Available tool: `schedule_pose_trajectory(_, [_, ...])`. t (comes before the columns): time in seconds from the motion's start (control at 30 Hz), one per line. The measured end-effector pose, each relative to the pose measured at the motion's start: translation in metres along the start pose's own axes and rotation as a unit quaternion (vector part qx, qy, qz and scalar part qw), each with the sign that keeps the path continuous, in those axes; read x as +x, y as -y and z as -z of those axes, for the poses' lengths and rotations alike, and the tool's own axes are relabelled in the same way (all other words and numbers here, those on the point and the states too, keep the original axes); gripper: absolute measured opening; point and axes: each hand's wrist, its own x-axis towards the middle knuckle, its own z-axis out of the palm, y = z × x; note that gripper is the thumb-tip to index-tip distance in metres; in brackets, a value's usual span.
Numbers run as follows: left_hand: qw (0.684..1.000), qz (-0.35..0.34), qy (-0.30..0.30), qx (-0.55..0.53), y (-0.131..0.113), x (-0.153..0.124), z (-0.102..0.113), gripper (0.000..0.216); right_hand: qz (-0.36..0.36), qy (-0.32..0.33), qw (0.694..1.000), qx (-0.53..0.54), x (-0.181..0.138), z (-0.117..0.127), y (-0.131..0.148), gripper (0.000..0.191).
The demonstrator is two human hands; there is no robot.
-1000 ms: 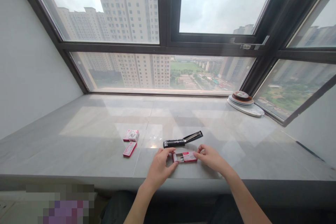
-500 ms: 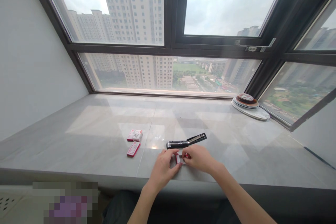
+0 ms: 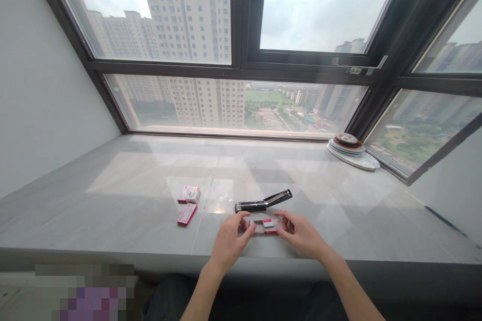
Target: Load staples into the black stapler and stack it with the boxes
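Head view: pinches the box (image 3: 271, 231) endwise between left grip (image 3: 247, 224) and right grip (image 3: 280, 225), seemingly for steadiness, with stapler (image 3: 251, 206) just beyond both.

The left hand (image 3: 229, 238) and the right hand (image 3: 303, 233) are bare, with thin fingers (image 3: 241, 216). The left arm (image 3: 205, 281) and the right arm (image 3: 348, 281) are bare too, as far as they show. Dark, plain cloth (image 3: 171, 293) covers the legs, and shadow makes it hard to see well.

Red-white box (image 3: 270, 230), black stapler (image 3: 251, 206), grey ledge (image 3: 124, 215)
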Motion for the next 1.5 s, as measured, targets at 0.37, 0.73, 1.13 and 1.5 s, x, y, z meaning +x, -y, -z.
schedule_pose_trajectory(0.37, [0.999, 0.034, -0.037, 0.019, 0.005, 0.007, -0.001, 0.023, 0.023, 0.014, 1.000, 0.010, 0.004, -0.008, 0.019, 0.039])
schedule_pose_trajectory(0.73, [0.993, 0.011, -0.014, 0.114, 0.028, 0.022, 0.014, 0.026, 0.081, -0.006, 0.996, -0.035, 0.047, -0.027, 0.049, 0.024])
schedule_pose_trajectory(1.13, [0.994, 0.021, -0.024, 0.108, 0.029, 0.013, 0.012, 0.023, 0.110, 0.037, 0.992, -0.054, 0.061, -0.039, 0.047, 0.022])
schedule_pose_trajectory(1.5, [0.994, 0.020, -0.029, 0.104, 0.029, 0.012, 0.012, 0.023, 0.108, 0.026, 0.993, -0.050, 0.059, -0.043, 0.051, 0.021])
